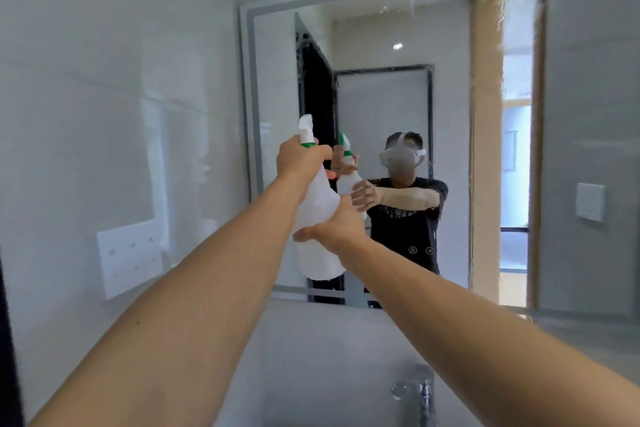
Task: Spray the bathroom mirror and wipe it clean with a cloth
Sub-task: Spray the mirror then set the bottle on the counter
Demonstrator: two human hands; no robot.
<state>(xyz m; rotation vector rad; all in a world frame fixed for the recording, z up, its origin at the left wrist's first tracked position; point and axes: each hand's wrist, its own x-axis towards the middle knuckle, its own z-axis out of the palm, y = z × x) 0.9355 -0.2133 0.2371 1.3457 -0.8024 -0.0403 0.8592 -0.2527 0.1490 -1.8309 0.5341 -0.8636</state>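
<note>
A white spray bottle [318,239] with a white and green trigger head is held up in front of the bathroom mirror [485,149], its nozzle pointing up toward the glass. My left hand [300,158] grips the bottle's neck at the trigger. My right hand [334,225] wraps around the bottle's body from the right side. The mirror reflects both arms, the bottle and a person wearing a headset. Wet streaks show near the mirror's top and right side. No cloth is in view.
A chrome faucet [420,392] stands below at the bottom edge, against the grey wall under the mirror. A white socket plate [130,258] sits on the tiled wall to the left. The mirror reflects a doorway and a wall switch.
</note>
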